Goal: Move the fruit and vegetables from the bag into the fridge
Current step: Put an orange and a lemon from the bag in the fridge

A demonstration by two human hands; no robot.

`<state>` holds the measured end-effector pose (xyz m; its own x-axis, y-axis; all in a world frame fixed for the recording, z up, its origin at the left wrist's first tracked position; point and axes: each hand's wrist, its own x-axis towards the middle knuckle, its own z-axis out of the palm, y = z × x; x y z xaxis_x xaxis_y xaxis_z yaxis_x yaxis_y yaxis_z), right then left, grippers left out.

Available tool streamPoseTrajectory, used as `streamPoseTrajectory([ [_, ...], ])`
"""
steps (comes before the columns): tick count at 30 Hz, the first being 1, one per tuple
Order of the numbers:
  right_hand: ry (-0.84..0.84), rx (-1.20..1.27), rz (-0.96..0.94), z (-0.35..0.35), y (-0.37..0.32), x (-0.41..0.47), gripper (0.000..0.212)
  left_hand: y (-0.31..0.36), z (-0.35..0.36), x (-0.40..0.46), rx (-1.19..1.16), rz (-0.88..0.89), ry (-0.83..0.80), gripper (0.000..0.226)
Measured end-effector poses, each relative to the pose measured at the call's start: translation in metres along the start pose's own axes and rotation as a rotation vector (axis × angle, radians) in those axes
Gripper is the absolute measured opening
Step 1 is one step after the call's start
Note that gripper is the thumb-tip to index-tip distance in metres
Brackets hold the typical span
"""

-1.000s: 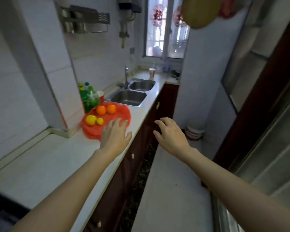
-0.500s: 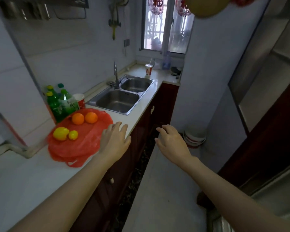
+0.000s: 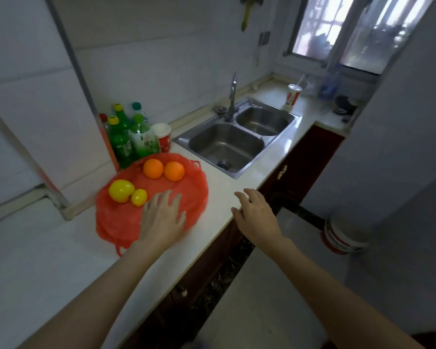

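Observation:
A red plastic bag (image 3: 194, 195) lies spread flat on the white counter. On it rest two oranges (image 3: 153, 168) (image 3: 174, 171) at the back and two yellow lemons, a large one (image 3: 121, 190) and a small one (image 3: 139, 197), at the left. My left hand (image 3: 163, 217) hovers over the bag's near right part, fingers apart, just right of the small lemon and holding nothing. My right hand (image 3: 256, 215) is open over the counter's front edge, right of the bag. No fridge is in view.
Several green bottles (image 3: 122, 139) and a red-and-white cup (image 3: 163, 139) stand behind the bag against the wall. A double steel sink (image 3: 227, 144) with a tap lies further along. Another cup (image 3: 293, 96) stands past it. Dark red cabinets (image 3: 300, 167) run below; a bucket (image 3: 342, 238) sits on the floor.
The view has closed in on the counter and tilted down. Both hands have come forward, the left now over the red bag, the right over the counter edge.

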<state>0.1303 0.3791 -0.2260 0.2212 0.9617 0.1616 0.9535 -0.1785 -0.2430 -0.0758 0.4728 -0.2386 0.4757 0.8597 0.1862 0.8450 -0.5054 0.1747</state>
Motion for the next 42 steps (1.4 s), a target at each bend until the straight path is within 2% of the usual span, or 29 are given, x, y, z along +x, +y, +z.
streamPoseTrajectory([
  [12, -0.145, 0.044, -0.252, 0.071, -0.043, 0.156, 0.046, -0.075, 0.031, 0.051, 0.066, -0.31, 0.036, 0.055],
  [17, -0.244, 0.063, -0.413, 0.106, -0.04, 0.215, 0.047, -0.074, 0.052, 0.076, 0.095, -0.472, 0.067, 0.052],
  [27, -0.381, 0.131, -0.665, 0.155, -0.03, 0.298, 0.056, -0.044, 0.091, 0.103, 0.169, -0.808, -0.035, 0.049],
  [33, -0.508, 0.022, -0.743, 0.19, -0.03, 0.326, 0.07, -0.041, 0.103, 0.102, 0.188, -0.913, -0.03, 0.051],
  [42, -0.464, -0.01, -0.753, 0.201, -0.029, 0.345, 0.074, -0.051, 0.109, 0.114, 0.159, -0.948, -0.054, 0.052],
])
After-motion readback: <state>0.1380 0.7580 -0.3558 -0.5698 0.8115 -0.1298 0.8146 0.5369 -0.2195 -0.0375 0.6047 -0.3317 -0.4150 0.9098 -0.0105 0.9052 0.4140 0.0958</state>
